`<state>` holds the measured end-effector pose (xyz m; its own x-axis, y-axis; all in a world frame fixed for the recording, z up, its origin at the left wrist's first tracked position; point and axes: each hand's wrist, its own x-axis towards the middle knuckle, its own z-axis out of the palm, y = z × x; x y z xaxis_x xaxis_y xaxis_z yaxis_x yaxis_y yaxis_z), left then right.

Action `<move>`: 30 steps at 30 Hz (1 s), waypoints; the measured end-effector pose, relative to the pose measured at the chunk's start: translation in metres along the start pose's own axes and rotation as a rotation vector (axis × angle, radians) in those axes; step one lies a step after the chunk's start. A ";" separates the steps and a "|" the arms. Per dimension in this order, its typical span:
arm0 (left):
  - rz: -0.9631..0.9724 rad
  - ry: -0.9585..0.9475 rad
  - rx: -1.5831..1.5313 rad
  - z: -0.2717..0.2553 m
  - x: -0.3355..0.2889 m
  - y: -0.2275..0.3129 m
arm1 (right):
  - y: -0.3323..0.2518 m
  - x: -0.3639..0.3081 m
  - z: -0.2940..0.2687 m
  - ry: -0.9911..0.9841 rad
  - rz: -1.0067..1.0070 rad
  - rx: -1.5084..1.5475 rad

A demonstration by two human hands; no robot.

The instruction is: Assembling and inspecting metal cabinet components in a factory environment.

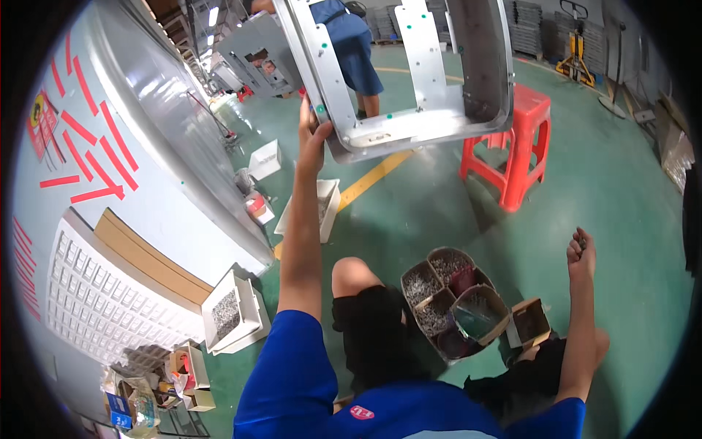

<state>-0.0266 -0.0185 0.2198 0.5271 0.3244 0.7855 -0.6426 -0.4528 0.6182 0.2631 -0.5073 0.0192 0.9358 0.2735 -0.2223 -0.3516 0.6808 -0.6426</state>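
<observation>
My left hand (312, 139) grips the lower left edge of a large metal frame (351, 140), raised up in front of me. The frame is grey, with bright inner strips dotted with holes and small green marks. Off to the right, my right hand (581, 254) is closed around something small and dark that I cannot make out. Between my knees stands a divided cardboard box (420, 311), its compartments filled with many small metal parts. A small open carton (529, 322) sits beside it, near my right knee.
A red plastic stool (523, 146) stands beyond the frame. White bins (238, 311) with small parts are along the left. Behind the frame, a person in blue (351, 47) stands with their back partly hidden. A yellow pallet jack (576, 55) is at the far right.
</observation>
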 end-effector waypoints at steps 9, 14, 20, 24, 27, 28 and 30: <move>-0.004 -0.033 0.014 0.032 0.000 -0.008 | -0.001 -0.010 0.013 -0.067 0.056 -0.049; 0.061 0.001 0.005 0.064 -0.005 -0.005 | 0.001 -0.012 0.015 -0.058 0.052 -0.065; 0.078 0.060 0.149 0.110 -0.016 0.013 | 0.003 -0.019 0.020 -0.077 0.050 -0.118; 0.005 0.135 0.098 0.148 -0.031 0.028 | 0.005 -0.016 0.020 -0.068 0.049 -0.146; 0.057 0.158 0.349 0.166 -0.044 0.032 | 0.008 -0.017 0.016 -0.142 0.028 -0.157; 0.103 0.126 0.406 0.171 -0.049 0.029 | 0.009 -0.017 0.016 -0.158 0.029 -0.164; 0.232 0.138 0.625 0.177 -0.057 0.039 | 0.012 -0.019 0.022 -0.155 0.028 -0.178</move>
<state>0.0167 -0.2019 0.1937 0.3118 0.2455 0.9179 -0.2660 -0.9049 0.3324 0.2405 -0.4896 0.0317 0.9060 0.4011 -0.1353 -0.3547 0.5449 -0.7598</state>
